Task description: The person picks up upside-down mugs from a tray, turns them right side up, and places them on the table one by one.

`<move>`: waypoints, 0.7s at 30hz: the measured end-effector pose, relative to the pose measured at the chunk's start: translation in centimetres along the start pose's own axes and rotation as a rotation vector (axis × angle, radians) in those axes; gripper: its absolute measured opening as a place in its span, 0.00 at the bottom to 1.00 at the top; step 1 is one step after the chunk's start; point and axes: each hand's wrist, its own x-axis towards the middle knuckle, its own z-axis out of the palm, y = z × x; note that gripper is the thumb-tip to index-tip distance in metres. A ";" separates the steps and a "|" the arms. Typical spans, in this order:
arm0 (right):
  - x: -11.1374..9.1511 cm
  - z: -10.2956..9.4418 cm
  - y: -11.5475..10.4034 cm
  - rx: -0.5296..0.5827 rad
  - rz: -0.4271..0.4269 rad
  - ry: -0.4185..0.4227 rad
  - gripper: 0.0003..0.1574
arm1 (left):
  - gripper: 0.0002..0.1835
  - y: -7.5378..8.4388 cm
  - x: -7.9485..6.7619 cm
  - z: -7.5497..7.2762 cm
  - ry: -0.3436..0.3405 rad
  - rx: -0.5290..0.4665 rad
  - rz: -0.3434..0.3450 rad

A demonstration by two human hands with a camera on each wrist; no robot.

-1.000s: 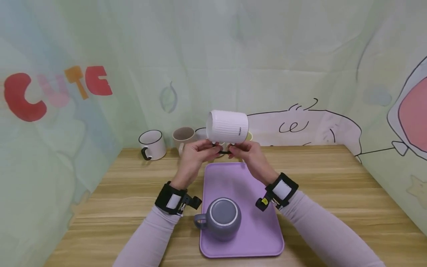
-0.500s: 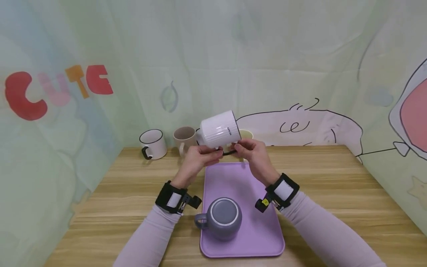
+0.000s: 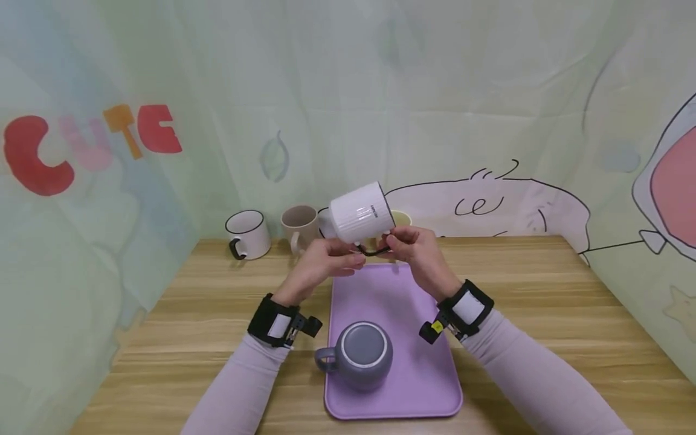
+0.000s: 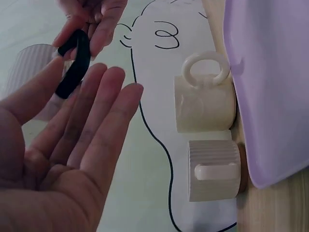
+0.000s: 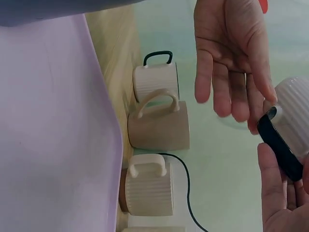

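A white ribbed mug (image 3: 360,212) with a black rim and handle is held tilted above the far end of the purple tray, its rim toward the right. My right hand (image 3: 420,251) pinches the black handle (image 5: 280,147) near the rim end. Beneath the mug's other end is my left hand (image 3: 326,260), its fingers extended and its thumb tip right by the handle's base. On the tray (image 3: 421,374) a grey mug (image 3: 363,356) stands upside down, handle to the left.
Along the back wall stand a white mug with a black handle (image 3: 248,234), a taupe mug (image 3: 300,225), a ribbed cream mug (image 4: 215,170) and a pale yellow mug (image 4: 205,104). A printed cloth (image 3: 348,109) hangs behind the wooden table (image 3: 522,290).
The held mug has tipped, its rim end rising on the right and its base dropping on the left. My left fingers have moved slightly down and off the handle.
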 end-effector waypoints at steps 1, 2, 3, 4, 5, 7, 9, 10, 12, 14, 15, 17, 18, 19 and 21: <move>0.0 -0.1 0.0 0.003 0.002 0.003 0.16 | 0.18 0.0 0.0 -0.1 -0.015 0.033 0.006; 0.0 -0.2 0.0 0.001 0.002 0.004 0.15 | 0.19 0.1 -0.1 -0.2 -0.034 0.065 0.009; 0.0 -0.3 0.0 -0.005 0.000 0.005 0.13 | 0.19 0.2 -0.1 -0.4 -0.054 0.100 0.008; 0.1 -0.4 0.0 -0.009 -0.004 0.005 0.12 | 0.20 0.3 -0.2 -0.6 -0.077 0.136 0.008; 0.1 -0.5 0.0 -0.014 -0.008 0.003 0.11 | 0.20 0.5 -0.3 -0.9 -0.105 0.177 0.006; 0.2 -0.7 0.0 -0.020 -0.019 -0.001 0.09 | 0.19 0.9 -0.6 -1.6 -0.172 0.264 0.002; 0.2 -0.9 0.0 -0.022 -0.030 -0.001 0.08 | 0.17 1.5 -1.1 -2.4 -0.244 0.364 0.012; 0.2 -1.0 0.0 -0.017 -0.035 -0.003 0.08 | 0.17 1.7 -1.3 -2.7 -0.280 0.411 0.025; 0.3 -1.2 -0.1 -0.005 -0.041 0.003 0.07 | 0.15 2.1 -1.7 -3.3 -0.350 0.488 0.046; 0.3 -1.4 -0.2 0.000 -0.045 0.009 0.07 | 0.15 2.4 -2.0 -3.7 -0.416 0.538 0.068; 0.3 -1.5 -0.2 0.007 -0.047 0.011 0.06 | 0.15 2.5 -2.1 -3.7 -0.447 0.546 0.069; 0.4 -1.7 -0.2 0.013 -0.049 0.019 0.06 | 0.16 2.6 -2.2 -3.8 -0.499 0.543 0.065; 0.4 -1.7 -0.2 0.017 -0.051 0.020 0.06 | 0.16 2.6 -2.3 -3.7 -0.515 0.543 0.065; 0.4 -1.8 -0.2 0.018 -0.052 0.021 0.06 | 0.16 2.6 -2.3 -3.7 -0.524 0.543 0.062; 0.4 -1.9 -0.2 0.023 -0.053 0.023 0.06 | 0.16 2.5 -2.4 -3.7 -0.530 0.544 0.058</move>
